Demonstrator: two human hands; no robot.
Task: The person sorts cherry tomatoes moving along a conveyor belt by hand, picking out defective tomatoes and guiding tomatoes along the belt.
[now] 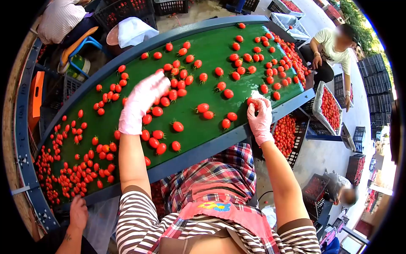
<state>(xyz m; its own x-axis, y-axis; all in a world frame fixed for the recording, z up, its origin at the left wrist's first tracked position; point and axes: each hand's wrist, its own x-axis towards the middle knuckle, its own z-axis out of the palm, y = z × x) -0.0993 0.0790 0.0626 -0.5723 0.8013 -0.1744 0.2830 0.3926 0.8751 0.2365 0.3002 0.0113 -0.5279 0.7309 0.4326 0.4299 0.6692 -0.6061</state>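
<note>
Small oval red cherry tomatoes [178, 126], several with green stems, are spread over a green conveyor belt [192, 146]. My left hand [146, 96], in a pale pink glove, reaches over the belt's middle with fingers stretched out, slightly blurred, beside a cluster of tomatoes. No tomato shows in it, though its palm side is hidden. At the belt's near edge, my right hand [261, 118], also gloved, is curled with a red cherry tomato [252, 101] partly visible at its fingertips. More tomatoes [292, 59] are heaped at the belt's right end.
A dark metal rail [203, 150] borders the belt on my side. Below its right end sits a black crate of tomatoes [285, 135]. Another person's bare hand [78, 211] is at the lower left. A co-worker [334, 53] sits at the right near a lined crate [329, 106].
</note>
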